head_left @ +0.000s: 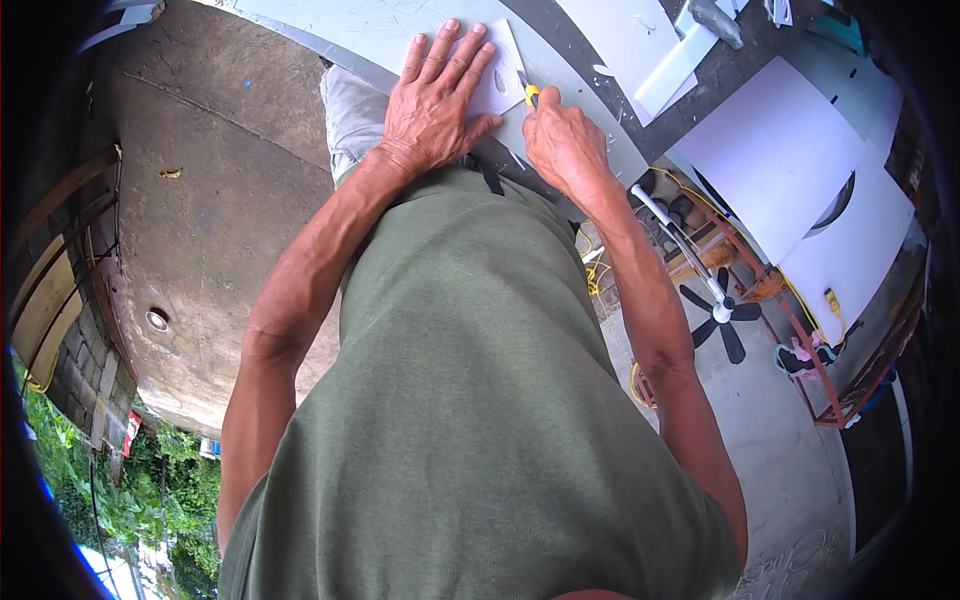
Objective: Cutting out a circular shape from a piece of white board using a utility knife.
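My left hand lies with spread fingers over a small white card, which has an oval mark or cutout in it. The card rests on a pale grey sheet on a dark work surface. My right hand is closed round a yellow utility knife, its tip at the card's right edge. Thin pale scraps lie on the sheet near that hand.
At the right are white panels on a red metal frame, a yellow cable and a small black-bladed fan. White offcuts lie at the top. A concrete floor spreads to the left.
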`<act>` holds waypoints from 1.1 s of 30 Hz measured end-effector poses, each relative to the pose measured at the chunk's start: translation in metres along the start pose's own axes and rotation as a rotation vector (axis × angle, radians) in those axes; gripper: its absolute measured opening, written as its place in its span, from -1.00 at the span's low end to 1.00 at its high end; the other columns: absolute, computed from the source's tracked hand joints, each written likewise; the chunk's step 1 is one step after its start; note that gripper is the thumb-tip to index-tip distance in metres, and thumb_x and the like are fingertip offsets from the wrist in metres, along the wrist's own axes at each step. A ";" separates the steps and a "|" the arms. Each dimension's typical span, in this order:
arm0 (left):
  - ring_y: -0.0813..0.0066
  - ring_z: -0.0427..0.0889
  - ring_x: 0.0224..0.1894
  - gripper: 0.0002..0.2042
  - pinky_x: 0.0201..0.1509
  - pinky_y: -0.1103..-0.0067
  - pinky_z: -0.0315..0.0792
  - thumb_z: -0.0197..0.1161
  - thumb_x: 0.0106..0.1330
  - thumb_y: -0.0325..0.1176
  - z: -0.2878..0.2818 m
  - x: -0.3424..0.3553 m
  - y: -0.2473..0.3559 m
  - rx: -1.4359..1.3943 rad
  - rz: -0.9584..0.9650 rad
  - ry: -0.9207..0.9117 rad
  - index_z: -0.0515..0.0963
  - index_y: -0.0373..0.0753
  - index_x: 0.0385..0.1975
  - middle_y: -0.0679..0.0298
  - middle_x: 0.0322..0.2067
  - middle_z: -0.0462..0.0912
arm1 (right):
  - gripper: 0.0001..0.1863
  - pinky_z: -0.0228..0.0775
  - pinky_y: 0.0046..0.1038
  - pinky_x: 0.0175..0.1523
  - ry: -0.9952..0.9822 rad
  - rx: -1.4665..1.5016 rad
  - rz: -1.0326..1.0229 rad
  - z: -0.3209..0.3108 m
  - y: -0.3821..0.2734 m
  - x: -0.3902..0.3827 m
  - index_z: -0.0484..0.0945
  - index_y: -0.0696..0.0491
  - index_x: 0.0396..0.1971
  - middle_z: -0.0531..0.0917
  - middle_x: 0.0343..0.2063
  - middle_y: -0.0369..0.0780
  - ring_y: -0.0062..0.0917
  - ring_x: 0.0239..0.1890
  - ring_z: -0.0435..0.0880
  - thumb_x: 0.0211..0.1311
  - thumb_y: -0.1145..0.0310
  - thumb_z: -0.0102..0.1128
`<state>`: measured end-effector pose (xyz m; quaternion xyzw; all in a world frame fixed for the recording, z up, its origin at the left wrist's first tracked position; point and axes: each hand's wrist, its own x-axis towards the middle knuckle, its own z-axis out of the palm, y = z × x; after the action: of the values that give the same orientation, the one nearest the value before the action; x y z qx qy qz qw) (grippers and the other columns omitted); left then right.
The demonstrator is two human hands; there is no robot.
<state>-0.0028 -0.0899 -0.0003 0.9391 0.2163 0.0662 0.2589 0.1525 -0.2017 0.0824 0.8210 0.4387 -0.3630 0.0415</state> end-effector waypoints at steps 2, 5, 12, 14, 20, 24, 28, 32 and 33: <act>0.12 -0.05 0.60 -0.15 0.63 0.08 -0.16 0.17 0.31 0.30 0.000 0.000 0.001 -0.004 -0.006 0.001 0.22 -0.10 0.49 0.25 0.55 0.08 | -0.69 0.55 0.09 -0.18 0.004 0.011 0.008 0.001 -0.001 -0.001 0.37 0.26 -0.20 0.67 -0.49 0.22 0.20 -0.33 0.71 0.47 0.25 -0.01; 0.12 -0.05 0.60 -0.16 0.63 0.09 -0.17 0.17 0.32 0.29 -0.001 0.001 0.001 0.022 -0.007 -0.007 0.22 -0.10 0.49 0.24 0.55 0.08 | -0.69 0.55 0.08 -0.18 -0.004 0.033 0.031 0.003 -0.003 -0.002 0.37 0.27 -0.20 0.66 -0.48 0.24 0.21 -0.31 0.71 0.46 0.26 -0.01; 0.11 -0.06 0.60 -0.16 0.64 0.11 -0.16 0.20 0.30 0.27 -0.004 0.002 0.002 0.045 -0.012 -0.020 0.23 -0.12 0.49 0.23 0.55 0.08 | -0.71 0.54 0.09 -0.21 0.040 0.037 0.030 0.008 0.000 -0.006 0.38 0.25 -0.21 0.66 -0.49 0.24 0.21 -0.35 0.70 0.46 0.26 0.00; 0.12 -0.07 0.60 -0.12 0.64 0.13 -0.16 0.28 0.25 0.25 -0.005 0.001 0.002 0.008 -0.022 -0.030 0.23 -0.12 0.49 0.24 0.55 0.07 | -0.72 0.54 0.10 -0.24 0.065 0.012 -0.011 0.003 0.006 -0.003 0.38 0.23 -0.22 0.66 -0.51 0.21 0.19 -0.38 0.71 0.46 0.26 0.01; 0.18 -0.07 0.61 -0.04 0.66 0.16 -0.16 0.38 0.16 0.26 -0.016 0.005 -0.002 -0.001 0.004 -0.021 0.19 -0.09 0.50 0.27 0.56 0.05 | -0.76 0.53 -0.01 -0.39 0.093 -0.283 -0.275 -0.024 0.030 0.017 0.38 0.16 -0.25 0.64 -0.66 0.02 0.00 -0.49 0.72 0.42 0.27 0.09; 0.23 -0.09 0.61 0.05 0.68 0.20 -0.22 0.14 0.12 0.49 -0.009 0.012 -0.022 0.087 0.166 -0.103 0.07 -0.02 0.55 0.32 0.56 0.02 | -0.76 0.54 -0.04 -0.36 0.055 -0.320 -0.363 -0.034 0.031 0.026 0.38 0.16 -0.25 0.64 -0.65 0.01 0.00 -0.47 0.73 0.44 0.26 0.08; 0.25 -0.11 0.61 0.04 0.69 0.21 -0.27 -0.05 0.16 0.57 -0.008 0.017 -0.031 0.046 0.246 -0.082 0.04 -0.02 0.55 0.33 0.57 -0.01 | -0.75 0.55 0.00 -0.29 -0.026 -0.287 -0.293 -0.034 0.030 0.028 0.38 0.18 -0.22 0.66 -0.60 0.05 0.04 -0.42 0.73 0.46 0.26 0.04; 0.27 -0.14 0.62 0.08 0.69 0.23 -0.29 -0.14 0.14 0.61 -0.008 0.018 -0.029 0.099 0.258 -0.085 0.01 -0.02 0.56 0.34 0.58 -0.03 | -0.73 0.55 0.06 -0.22 -0.041 -0.219 -0.241 -0.030 0.024 0.023 0.36 0.20 -0.21 0.67 -0.54 0.12 0.11 -0.36 0.72 0.47 0.26 0.01; 0.28 -0.16 0.62 0.08 0.69 0.23 -0.30 -0.14 0.14 0.61 -0.006 0.017 -0.029 0.055 0.279 -0.036 -0.01 -0.03 0.57 0.34 0.58 -0.04 | -0.73 0.55 0.06 -0.22 -0.048 -0.220 -0.245 -0.028 0.022 0.022 0.36 0.20 -0.21 0.67 -0.54 0.12 0.11 -0.36 0.72 0.47 0.26 0.01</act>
<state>0.0001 -0.0567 -0.0097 0.9678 0.0807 0.0785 0.2251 0.1923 -0.1895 0.0837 0.7430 0.5715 -0.3346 0.0969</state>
